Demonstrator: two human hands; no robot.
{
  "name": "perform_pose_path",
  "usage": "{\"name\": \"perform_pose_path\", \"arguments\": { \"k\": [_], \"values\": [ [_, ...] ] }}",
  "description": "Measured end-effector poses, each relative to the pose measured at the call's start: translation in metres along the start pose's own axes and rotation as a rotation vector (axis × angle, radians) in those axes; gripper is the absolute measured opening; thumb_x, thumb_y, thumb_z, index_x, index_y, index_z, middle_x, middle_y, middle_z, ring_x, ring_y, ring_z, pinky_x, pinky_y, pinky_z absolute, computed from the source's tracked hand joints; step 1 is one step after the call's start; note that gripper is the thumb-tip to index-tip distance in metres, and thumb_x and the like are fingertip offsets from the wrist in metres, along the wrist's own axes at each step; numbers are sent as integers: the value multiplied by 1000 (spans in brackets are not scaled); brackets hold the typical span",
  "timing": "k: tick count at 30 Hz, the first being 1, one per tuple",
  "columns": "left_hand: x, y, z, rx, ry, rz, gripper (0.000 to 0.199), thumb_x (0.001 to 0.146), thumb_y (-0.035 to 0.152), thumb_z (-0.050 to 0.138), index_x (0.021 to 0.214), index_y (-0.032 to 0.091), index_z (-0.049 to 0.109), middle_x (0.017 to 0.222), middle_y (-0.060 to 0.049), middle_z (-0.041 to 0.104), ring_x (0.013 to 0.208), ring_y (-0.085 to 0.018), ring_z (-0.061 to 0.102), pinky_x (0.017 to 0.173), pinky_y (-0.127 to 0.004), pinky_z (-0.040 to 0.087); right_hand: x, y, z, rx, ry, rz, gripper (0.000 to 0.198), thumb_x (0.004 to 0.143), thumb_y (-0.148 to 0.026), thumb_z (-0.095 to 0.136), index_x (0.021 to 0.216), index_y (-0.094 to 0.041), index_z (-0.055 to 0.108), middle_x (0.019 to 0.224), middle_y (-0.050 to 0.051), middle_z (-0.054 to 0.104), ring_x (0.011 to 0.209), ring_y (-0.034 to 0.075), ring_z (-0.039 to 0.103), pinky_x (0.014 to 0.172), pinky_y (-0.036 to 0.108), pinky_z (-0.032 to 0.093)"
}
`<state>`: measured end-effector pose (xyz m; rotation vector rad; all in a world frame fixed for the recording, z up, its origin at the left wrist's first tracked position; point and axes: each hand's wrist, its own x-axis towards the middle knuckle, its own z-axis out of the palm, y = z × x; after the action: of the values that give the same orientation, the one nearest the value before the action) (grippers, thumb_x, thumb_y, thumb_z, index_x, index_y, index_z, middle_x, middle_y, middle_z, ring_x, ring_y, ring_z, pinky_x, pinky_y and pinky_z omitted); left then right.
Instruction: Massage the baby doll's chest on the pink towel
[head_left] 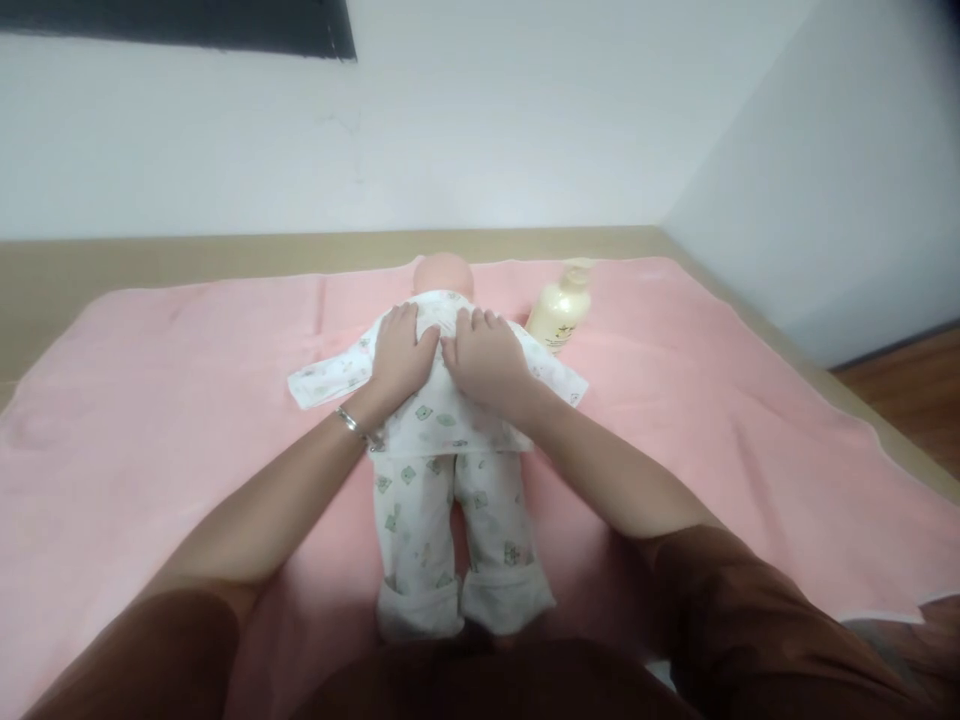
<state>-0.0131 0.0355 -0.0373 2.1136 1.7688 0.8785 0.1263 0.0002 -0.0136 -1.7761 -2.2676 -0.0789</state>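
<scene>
A baby doll lies stretched out on a pink blanket, its head toward the wall and its legs toward me. It wears a white printed top and matching trousers with rolled cuffs. My left hand rests flat on the left side of the doll's upper body, fingers extended. On the right side, my right hand lies flat in the same way, with the two thumbs close together. A silver bracelet circles my left wrist. The doll's sleeves spread out to both sides.
A pale yellow pump bottle stands on the pink blanket, right of the doll's head. The blanket covers a wooden surface against a white wall. A dark panel is at the upper left, wooden floor at right.
</scene>
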Motion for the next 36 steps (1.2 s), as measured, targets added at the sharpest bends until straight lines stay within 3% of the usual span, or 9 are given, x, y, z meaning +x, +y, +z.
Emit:
{"name": "perform_pose_path", "arguments": {
  "k": [5, 18, 26, 36],
  "values": [
    [1, -2, 0, -18, 31, 9, 48, 90, 35, 39, 127, 12, 58, 133, -18, 61, 127, -34, 54, 115, -52, 41, -14, -15, -8, -50, -18, -37, 63, 104, -33, 25, 150, 8, 36, 146, 35, 48, 138, 42, 47, 115, 55, 36],
    [-1, -4, 2, -47, 49, 16, 46, 89, 36, 40, 127, 15, 58, 133, -15, 62, 129, -32, 53, 117, -52, 41, -12, -12, -9, -54, -38, -33, 63, 104, -35, 28, 150, 7, 36, 146, 34, 49, 138, 42, 48, 114, 53, 38],
    [1, -2, 3, -22, 29, -7, 56, 90, 38, 39, 135, 9, 54, 142, -18, 57, 135, -33, 50, 121, -50, 36, 14, 18, -8, 139, -113, -71, 58, 104, -38, 30, 144, 0, 45, 148, 27, 49, 139, 37, 46, 113, 48, 39],
    [-2, -1, 1, 28, 34, 25, 53, 94, 37, 35, 135, 10, 55, 140, -16, 59, 133, -31, 52, 121, -48, 38, 24, 28, 4, 192, -99, -82, 62, 104, -42, 29, 145, 2, 42, 153, 27, 44, 146, 36, 38, 121, 48, 28]
  ]
}}
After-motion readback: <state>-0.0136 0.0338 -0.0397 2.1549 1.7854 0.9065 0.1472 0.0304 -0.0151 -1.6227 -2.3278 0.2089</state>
